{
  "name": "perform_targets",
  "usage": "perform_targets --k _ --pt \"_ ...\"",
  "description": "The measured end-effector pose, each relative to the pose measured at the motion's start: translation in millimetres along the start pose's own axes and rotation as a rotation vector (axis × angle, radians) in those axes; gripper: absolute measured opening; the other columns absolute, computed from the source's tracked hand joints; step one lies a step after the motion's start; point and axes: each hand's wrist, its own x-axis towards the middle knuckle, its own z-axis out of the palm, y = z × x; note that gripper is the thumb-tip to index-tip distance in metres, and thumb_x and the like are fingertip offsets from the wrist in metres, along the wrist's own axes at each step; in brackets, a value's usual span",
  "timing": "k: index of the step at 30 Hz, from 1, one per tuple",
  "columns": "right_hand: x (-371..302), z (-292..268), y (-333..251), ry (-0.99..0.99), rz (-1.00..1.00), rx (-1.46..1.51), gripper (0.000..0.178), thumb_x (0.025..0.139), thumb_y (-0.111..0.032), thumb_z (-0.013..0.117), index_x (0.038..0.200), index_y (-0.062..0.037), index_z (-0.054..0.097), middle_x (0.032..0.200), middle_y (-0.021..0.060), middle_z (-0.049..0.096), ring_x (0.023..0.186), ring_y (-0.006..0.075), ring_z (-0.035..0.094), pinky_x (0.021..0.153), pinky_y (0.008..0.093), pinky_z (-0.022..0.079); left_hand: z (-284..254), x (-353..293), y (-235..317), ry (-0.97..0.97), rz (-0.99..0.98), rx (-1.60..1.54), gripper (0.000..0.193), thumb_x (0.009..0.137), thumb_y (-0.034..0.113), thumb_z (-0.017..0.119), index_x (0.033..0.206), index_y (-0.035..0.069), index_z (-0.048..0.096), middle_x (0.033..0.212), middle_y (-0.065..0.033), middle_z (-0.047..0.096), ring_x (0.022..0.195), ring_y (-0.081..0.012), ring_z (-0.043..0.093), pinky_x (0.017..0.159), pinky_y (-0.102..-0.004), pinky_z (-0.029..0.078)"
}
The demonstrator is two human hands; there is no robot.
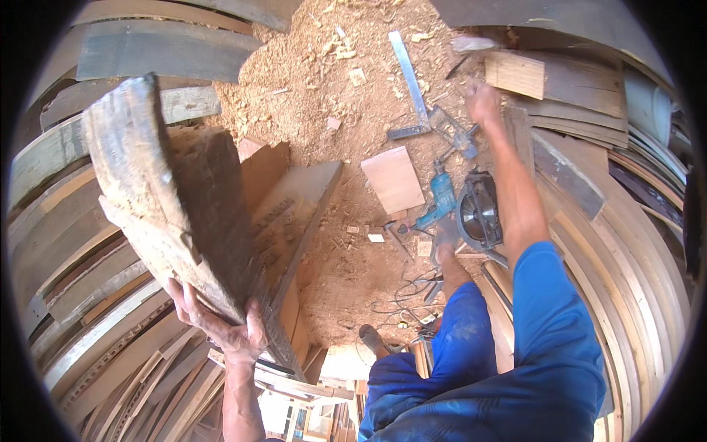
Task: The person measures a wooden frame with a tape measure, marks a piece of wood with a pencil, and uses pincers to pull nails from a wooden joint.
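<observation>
A thick, rough-barked slab of wood (132, 147) stands tilted at the left. Its lower end is in the grip of my left hand (224, 328), fingers on one side and thumb on the other. The slab is against a wooden bench (305, 206). My right hand (484, 104) is raised at the upper right, curled closed and slightly blurred. Just beyond it are a smeared whitish object (473, 44) and a small dark piece (455, 70); whether the hand holds either is unclear. Near that hand lies a pale wood block (514, 74).
Shavings cover the ground, with a try square (411, 81), a flat square board (392, 179), a teal power drill (440, 195), a circular saw (479, 210) and tangled cords (405, 295). Stacked planks (96, 258) line the left side, and more planks (611, 258) the right.
</observation>
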Motion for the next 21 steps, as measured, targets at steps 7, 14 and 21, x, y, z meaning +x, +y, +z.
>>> perform_targets --k 7,14,21 --pt "-5 26 -4 -0.065 -0.203 -0.087 0.043 0.082 -0.011 0.057 0.124 -0.0063 0.058 0.109 0.0309 0.063 0.104 0.0460 0.060 0.093 0.0501 0.048 2 -5 -3 0.080 0.005 0.024 0.091 0.085 0.043 0.067 0.151 0.002 0.018 0.154 -0.0291 0.015 0.143 -0.0443 0.017 0.115 -0.0586 0.018" --pt "49 63 -20 0.065 -0.246 -0.308 0.038 0.087 -0.015 0.050 0.121 -0.0003 0.059 0.107 0.0309 0.064 0.104 0.0448 0.061 0.095 0.0475 0.048 14 -2 5 0.111 -0.057 -0.248 0.082 0.089 0.024 0.062 0.154 0.006 0.015 0.158 -0.0189 0.019 0.144 -0.0316 0.026 0.117 -0.0463 0.023" --pt "-119 44 -15 0.170 -0.047 0.347 0.027 0.085 -0.011 0.055 0.107 -0.0018 0.068 0.103 0.0200 0.069 0.098 0.0330 0.066 0.088 0.0392 0.052 8 4 6 0.137 0.077 0.083 0.086 0.075 0.015 0.071 0.147 -0.001 0.028 0.150 -0.0257 0.030 0.145 -0.0399 0.021 0.116 -0.0513 0.017"
